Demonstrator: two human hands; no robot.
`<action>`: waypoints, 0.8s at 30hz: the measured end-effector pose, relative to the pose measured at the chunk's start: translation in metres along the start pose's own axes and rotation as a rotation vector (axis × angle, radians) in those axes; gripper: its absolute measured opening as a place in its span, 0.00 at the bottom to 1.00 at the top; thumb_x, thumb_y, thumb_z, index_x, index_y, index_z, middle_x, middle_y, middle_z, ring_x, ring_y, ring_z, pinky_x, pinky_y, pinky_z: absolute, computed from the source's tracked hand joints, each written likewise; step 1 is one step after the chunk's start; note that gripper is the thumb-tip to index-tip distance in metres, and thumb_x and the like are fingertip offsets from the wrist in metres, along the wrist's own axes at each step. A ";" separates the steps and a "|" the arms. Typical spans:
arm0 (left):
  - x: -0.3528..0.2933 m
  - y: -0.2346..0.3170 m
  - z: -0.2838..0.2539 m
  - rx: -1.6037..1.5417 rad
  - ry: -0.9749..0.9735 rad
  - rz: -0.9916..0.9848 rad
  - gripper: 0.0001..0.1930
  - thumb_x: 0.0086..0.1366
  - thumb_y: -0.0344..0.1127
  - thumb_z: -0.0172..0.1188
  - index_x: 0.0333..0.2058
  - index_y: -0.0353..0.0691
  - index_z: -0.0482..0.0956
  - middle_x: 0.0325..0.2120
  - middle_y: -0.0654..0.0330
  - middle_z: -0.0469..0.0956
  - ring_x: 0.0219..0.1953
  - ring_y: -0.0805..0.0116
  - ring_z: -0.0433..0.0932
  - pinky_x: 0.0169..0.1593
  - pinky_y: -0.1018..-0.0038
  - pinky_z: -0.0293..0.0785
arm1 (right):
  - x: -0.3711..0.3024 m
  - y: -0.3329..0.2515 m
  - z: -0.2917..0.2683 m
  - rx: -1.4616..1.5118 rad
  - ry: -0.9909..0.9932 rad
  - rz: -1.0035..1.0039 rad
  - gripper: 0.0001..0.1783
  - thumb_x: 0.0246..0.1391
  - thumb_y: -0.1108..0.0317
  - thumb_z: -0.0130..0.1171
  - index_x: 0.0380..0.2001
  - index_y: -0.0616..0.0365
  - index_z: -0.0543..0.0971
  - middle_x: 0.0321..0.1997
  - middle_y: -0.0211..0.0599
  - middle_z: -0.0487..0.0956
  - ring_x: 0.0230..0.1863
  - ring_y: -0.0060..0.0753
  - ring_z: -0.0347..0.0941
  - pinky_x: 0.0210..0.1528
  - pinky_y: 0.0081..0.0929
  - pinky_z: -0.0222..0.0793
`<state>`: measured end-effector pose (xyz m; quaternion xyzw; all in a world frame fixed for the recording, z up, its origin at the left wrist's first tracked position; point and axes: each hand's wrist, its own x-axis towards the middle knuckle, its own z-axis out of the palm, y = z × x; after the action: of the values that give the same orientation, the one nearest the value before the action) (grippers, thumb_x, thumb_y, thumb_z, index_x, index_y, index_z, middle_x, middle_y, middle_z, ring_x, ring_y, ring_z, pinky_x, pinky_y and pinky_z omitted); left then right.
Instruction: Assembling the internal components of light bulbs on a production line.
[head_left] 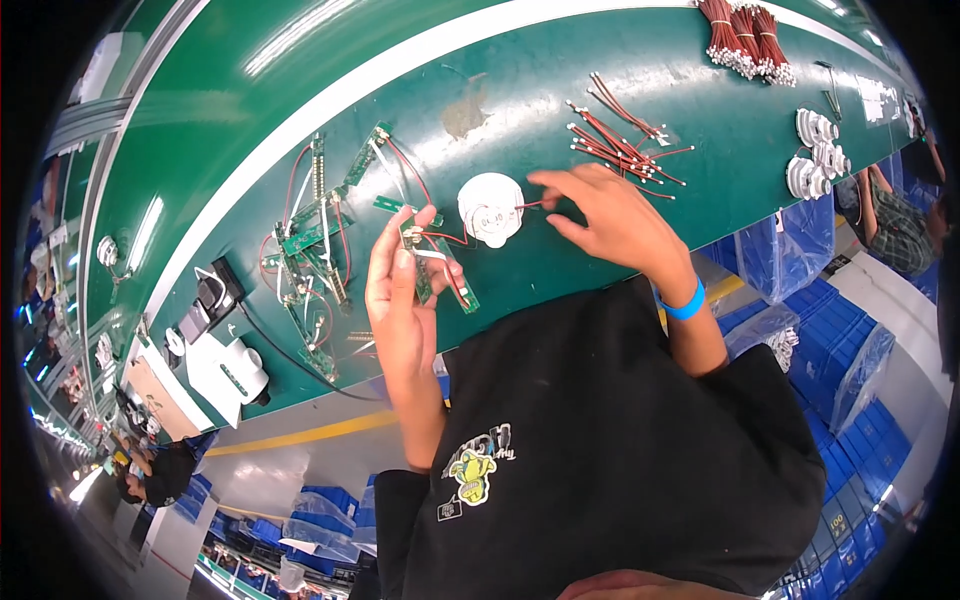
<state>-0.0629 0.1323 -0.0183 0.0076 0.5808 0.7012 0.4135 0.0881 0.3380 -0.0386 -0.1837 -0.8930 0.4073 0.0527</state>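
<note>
My left hand [402, 290] is closed on a narrow green circuit board [421, 268] with red and white wires and white connectors, held upright above the table edge. Just right of it lies a round white speaker-like part [490, 207] with a small tab at its near side. A thin red wire [531, 205] runs from this part toward my right hand [606, 214]. The right hand hovers beside the part, thumb and forefinger apart; its wrist bears a blue band [684, 302]. The wire's end by these fingers is hidden, and a grip on it does not show.
Several wired green boards [312, 240] lie tangled at left. Loose red-brown wires [622, 150] sit beyond my right hand, with tied wire bundles [742, 40] farther back. White round parts [811, 160] are stacked at right. A black device [218, 290] with a cable stands far left.
</note>
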 end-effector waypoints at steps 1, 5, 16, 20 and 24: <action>0.000 0.000 -0.002 -0.082 -0.039 -0.024 0.23 0.73 0.35 0.47 0.63 0.33 0.62 0.58 0.46 0.70 0.31 0.68 0.79 0.34 0.73 0.77 | -0.004 0.002 -0.002 0.079 -0.120 0.104 0.20 0.50 0.73 0.65 0.48 0.55 0.79 0.35 0.37 0.82 0.40 0.40 0.78 0.45 0.29 0.73; 0.002 0.001 -0.003 -0.258 -0.079 -0.088 0.24 0.74 0.37 0.45 0.64 0.34 0.58 0.58 0.46 0.69 0.26 0.70 0.75 0.24 0.74 0.75 | -0.004 -0.005 -0.026 0.438 0.050 0.178 0.09 0.53 0.77 0.64 0.38 0.65 0.81 0.32 0.33 0.83 0.35 0.21 0.78 0.37 0.22 0.73; 0.004 0.003 0.017 -0.248 -0.087 -0.121 0.24 0.74 0.37 0.44 0.64 0.34 0.57 0.57 0.47 0.69 0.22 0.73 0.72 0.13 0.78 0.70 | 0.015 -0.016 0.007 1.028 0.251 0.311 0.09 0.60 0.72 0.59 0.40 0.66 0.81 0.36 0.39 0.83 0.31 0.19 0.73 0.32 0.17 0.67; 0.006 -0.001 0.020 -0.235 -0.105 -0.111 0.23 0.74 0.38 0.45 0.64 0.36 0.58 0.56 0.48 0.70 0.23 0.73 0.73 0.13 0.78 0.71 | 0.011 -0.017 0.021 1.158 0.336 0.225 0.03 0.58 0.75 0.60 0.34 0.64 0.80 0.35 0.38 0.82 0.29 0.17 0.70 0.32 0.17 0.66; 0.006 -0.001 0.027 -0.249 -0.083 -0.124 0.23 0.74 0.38 0.45 0.64 0.37 0.58 0.56 0.49 0.70 0.24 0.73 0.73 0.14 0.78 0.71 | 0.005 -0.021 0.020 0.540 0.214 -0.053 0.09 0.43 0.81 0.66 0.32 0.60 0.82 0.32 0.33 0.82 0.29 0.22 0.71 0.29 0.21 0.66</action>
<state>-0.0528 0.1575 -0.0135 -0.0506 0.4712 0.7399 0.4775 0.0726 0.3133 -0.0365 -0.1818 -0.7462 0.6070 0.2041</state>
